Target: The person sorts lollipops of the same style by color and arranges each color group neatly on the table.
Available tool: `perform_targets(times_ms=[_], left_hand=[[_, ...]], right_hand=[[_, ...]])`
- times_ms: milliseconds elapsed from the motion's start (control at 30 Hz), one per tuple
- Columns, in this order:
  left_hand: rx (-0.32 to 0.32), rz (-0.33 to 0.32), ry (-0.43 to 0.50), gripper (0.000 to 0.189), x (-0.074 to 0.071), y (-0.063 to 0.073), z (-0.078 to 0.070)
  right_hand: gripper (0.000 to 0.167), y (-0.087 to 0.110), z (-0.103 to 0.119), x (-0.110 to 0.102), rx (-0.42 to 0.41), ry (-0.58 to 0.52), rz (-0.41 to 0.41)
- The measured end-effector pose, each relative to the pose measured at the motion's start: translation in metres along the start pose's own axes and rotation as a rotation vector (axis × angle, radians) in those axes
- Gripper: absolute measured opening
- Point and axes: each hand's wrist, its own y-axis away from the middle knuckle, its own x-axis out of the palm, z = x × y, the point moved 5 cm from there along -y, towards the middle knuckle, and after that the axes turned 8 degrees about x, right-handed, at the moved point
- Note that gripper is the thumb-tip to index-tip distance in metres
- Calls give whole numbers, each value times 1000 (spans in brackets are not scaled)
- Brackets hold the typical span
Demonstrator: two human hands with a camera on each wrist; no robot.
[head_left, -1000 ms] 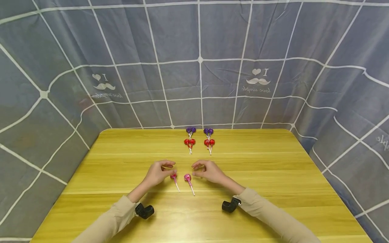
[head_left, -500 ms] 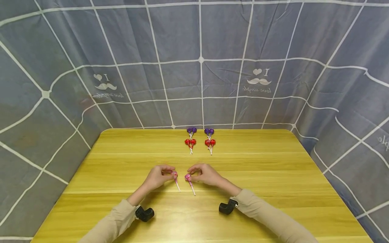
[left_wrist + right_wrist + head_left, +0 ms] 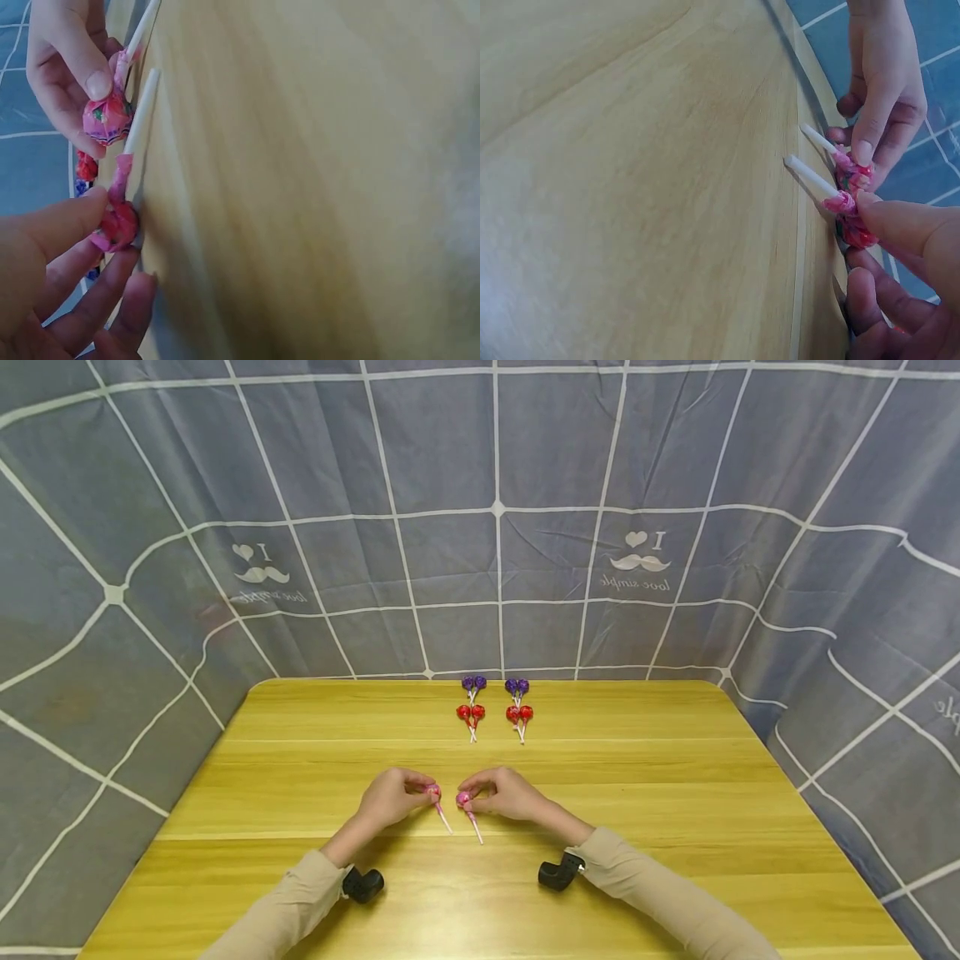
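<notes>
My left hand [image 3: 392, 797] pinches the wrapped head of a pink lollipop [image 3: 118, 225] between thumb and fingertips. Its white stick slants toward the near side, close over the table. Just to the right, my right hand [image 3: 508, 794] grips a second pink lollipop [image 3: 855, 229] by its head, thumb on the wrapper. A small gap separates the two candies in the head view. Both sticks point toward me, roughly side by side.
On the wooden table [image 3: 300, 760], farther back, lie two crossed pairs of red lollipops [image 3: 471, 713] and, behind them, two pairs of purple lollipops [image 3: 517, 686]. A grey gridded curtain [image 3: 450, 560] hangs around the table's back and sides.
My right hand has moved left onto the right pink lollipop and taken hold of it. My left hand has closed on the left one and shifted it slightly right, its stick swinging right.
</notes>
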Motion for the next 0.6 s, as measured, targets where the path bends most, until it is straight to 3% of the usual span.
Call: perform_targets(times_ms=[300,600], left_hand=[[-37,51,-115,16,1,-2,-8],[-39,42,-173,15,-1,-4,-12]], right_hand=[[24,1,0,0,2,-9,25],[24,-1,-1,0,25,19,19]])
